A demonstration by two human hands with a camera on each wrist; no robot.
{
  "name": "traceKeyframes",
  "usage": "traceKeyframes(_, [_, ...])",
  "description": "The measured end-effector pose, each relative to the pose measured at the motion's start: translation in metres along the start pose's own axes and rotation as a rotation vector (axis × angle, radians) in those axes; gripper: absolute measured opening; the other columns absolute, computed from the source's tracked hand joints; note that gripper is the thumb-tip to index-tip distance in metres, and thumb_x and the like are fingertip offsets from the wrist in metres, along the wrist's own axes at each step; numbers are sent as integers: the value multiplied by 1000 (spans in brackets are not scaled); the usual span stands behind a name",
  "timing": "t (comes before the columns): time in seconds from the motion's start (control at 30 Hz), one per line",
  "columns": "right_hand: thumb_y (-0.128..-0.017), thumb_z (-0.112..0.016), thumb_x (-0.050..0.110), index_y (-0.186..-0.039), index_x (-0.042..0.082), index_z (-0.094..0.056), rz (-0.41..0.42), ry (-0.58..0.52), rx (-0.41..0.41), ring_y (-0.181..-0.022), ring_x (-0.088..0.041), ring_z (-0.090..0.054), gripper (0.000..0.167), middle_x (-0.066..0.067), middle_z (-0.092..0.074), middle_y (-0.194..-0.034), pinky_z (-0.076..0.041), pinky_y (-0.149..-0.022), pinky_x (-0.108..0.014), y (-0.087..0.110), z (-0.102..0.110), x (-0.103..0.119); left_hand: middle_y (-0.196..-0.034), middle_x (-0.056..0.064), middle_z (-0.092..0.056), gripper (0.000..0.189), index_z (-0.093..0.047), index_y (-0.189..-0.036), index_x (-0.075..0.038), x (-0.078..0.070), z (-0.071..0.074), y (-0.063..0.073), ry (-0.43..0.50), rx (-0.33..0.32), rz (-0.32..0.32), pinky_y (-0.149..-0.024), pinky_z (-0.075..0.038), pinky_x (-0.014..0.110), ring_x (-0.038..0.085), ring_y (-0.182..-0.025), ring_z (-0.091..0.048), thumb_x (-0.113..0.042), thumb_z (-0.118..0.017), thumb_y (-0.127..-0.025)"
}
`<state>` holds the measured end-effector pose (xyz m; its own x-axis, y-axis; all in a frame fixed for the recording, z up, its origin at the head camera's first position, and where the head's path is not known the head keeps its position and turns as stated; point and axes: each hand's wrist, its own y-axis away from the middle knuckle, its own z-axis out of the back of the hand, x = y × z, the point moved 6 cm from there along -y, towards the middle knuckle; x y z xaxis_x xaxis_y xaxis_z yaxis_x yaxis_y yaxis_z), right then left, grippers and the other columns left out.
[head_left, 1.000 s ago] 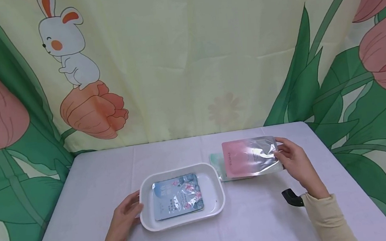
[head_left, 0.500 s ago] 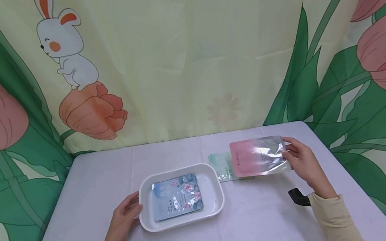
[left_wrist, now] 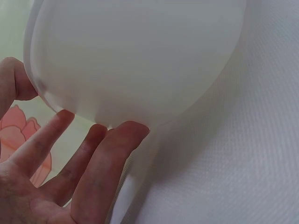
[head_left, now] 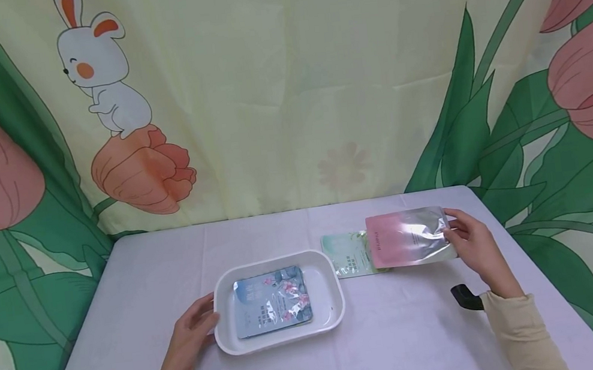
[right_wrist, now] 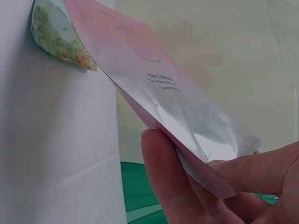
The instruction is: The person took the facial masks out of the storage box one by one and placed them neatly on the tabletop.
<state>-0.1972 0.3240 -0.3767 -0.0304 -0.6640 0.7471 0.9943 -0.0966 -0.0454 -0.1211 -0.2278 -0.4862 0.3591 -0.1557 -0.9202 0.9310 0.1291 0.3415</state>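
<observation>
The right hand (head_left: 479,250) pinches one end of a glossy, rectangular pink-to-silver foil pouch (head_left: 409,237), raised above the white cloth-covered table (head_left: 398,331) and partly hiding a mint-green packet (head_left: 348,256). The left hand (head_left: 194,327), spread, touches a round-cornered white plastic tray (head_left: 324,293) holding a shiny blue packet (head_left: 266,306).

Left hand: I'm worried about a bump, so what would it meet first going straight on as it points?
The white tray: the left hand appears to touch its left end, so would likely push that first.
</observation>
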Motion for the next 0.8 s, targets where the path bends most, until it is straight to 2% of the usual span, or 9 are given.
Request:
traceKeyframes(0.4, [-104,-48,12,-152,4,-35,-39,23,6,-113,-48,-57,50,-35,-49,-134,-60,-68,-27,-9,2,-14,-147,13,-48,57,-47,-145,-18,0,0,0,1,-1,-1,-90,-58,39,33,-131,-52,-29,-68,-94])
traceKeyframes(0.5, [-103,-48,9,-151,3,-37,-34,36,-4,-112,-47,-57,49,-35,-49,-132,-59,-68,-22,-11,2,-18,-148,13,-47,57,-46,-146,-18,1,0,-1,3,-2,-4,-90,-58,39,34,-131,-51,-28,-67,-94])
traceKeyframes(0.67, [-101,-48,2,-147,1,-42,-4,92,-38,-111,-48,-55,47,-35,-52,-129,-48,-66,-10,-15,3,-23,-148,12,-47,56,-46,-145,-18,2,0,-2,6,-2,10,-91,-57,39,34,-132,-50,-28,-66,-94])
traceKeyframes(0.73, [-101,-47,1,-147,0,-43,7,110,-45,-111,-49,-55,46,-36,-52,-128,-49,-70,-15,-16,3,-24,-148,13,-47,56,-46,-146,-18,2,0,-2,6,0,9,-92,-57,40,34,-133,-50,-28,-67,-94])
traceKeyframes(0.8, [-100,-48,0,-147,-1,-43,10,119,-47,-111,-50,-54,46,-36,-52,-128,-55,-76,-28,-17,2,-26,-148,14,-47,57,-46,-146,-17,1,0,-1,5,1,4,-92,-57,40,35,-133,-50,-29,-67,-94])
